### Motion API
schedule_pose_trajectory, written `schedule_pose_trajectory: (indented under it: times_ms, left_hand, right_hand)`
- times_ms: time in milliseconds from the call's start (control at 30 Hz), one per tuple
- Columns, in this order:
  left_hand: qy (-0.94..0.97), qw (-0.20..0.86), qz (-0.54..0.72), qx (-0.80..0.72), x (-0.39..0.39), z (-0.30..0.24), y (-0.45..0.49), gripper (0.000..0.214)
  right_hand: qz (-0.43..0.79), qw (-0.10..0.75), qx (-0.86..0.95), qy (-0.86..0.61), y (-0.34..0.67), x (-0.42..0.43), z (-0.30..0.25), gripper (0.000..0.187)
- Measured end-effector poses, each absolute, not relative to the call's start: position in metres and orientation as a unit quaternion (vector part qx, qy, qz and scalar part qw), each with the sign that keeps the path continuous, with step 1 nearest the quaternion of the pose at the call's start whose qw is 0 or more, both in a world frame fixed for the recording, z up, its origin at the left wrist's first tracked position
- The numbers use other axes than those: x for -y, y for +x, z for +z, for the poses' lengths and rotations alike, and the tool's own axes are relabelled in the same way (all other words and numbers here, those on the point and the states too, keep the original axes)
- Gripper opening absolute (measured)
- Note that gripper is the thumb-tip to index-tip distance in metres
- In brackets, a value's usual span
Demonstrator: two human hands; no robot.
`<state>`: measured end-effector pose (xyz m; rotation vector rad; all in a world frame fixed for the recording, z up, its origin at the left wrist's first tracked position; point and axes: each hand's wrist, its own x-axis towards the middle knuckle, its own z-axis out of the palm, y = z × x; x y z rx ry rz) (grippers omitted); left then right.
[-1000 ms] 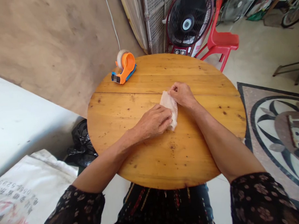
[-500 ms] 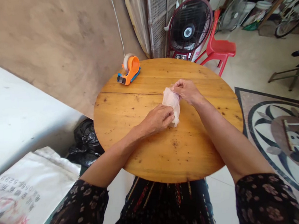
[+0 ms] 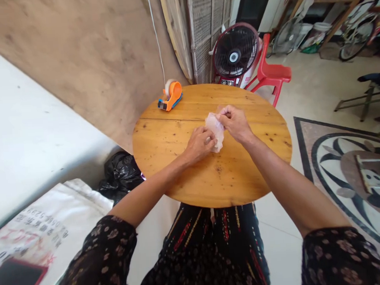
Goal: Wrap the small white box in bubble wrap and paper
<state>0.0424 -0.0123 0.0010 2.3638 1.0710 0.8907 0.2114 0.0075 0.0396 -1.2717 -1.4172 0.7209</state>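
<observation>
A small, crumpled, pinkish-white piece of thin, plastic-like wrapping [image 3: 215, 127] lies on the round wooden table [image 3: 179, 169]. Whether anything is inside it, I cannot tell. My left hand [image 3: 200, 144] has its fingers curled onto the wrapping's lower left side. At the upper right edge, my right hand [image 3: 236, 122] pinches the wrapping between thumb and forefinger. Toward the far left rim of the same table stands an orange and blue tape dispenser [image 3: 172, 95] with a roll of tape, apart from both hands.
Behind the table are a dark red fan [image 3: 234, 57] and a red plastic chair [image 3: 272, 71]. Black plastic bags [image 3: 122, 171] lie on the left, near a white printed sack [image 3: 80, 202] bearing a red-edged phone [image 3: 17, 280]. A patterned floor inlay [image 3: 340, 149] spreads at right.
The view has shifted, showing more of the room and the legs below the table. Both hands remain at the wrapping; the left fingers sit slightly higher along it and look looser.
</observation>
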Motion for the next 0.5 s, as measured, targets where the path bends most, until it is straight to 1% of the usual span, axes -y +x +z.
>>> schedule_pose_trajectory:
  times_ms: [133,333,500]
  left_hand:
    - [0.809,0.204,0.346,-0.43,0.017,-0.006,0.049,0.003]
    - [0.794,0.155,0.39,-0.439,0.019,-0.017,0.055,0.005]
    - [0.8,0.133,0.393,-0.434,0.02,-0.016,0.055,0.007]
  right_hand:
    - [0.306,0.529,0.588,-0.53,0.209,0.002,0.04,0.015]
    - [0.326,0.546,0.551,-0.54,0.205,0.005,0.038,0.016]
    - [0.371,0.512,0.508,-0.585,0.201,-0.008,0.05,0.018]
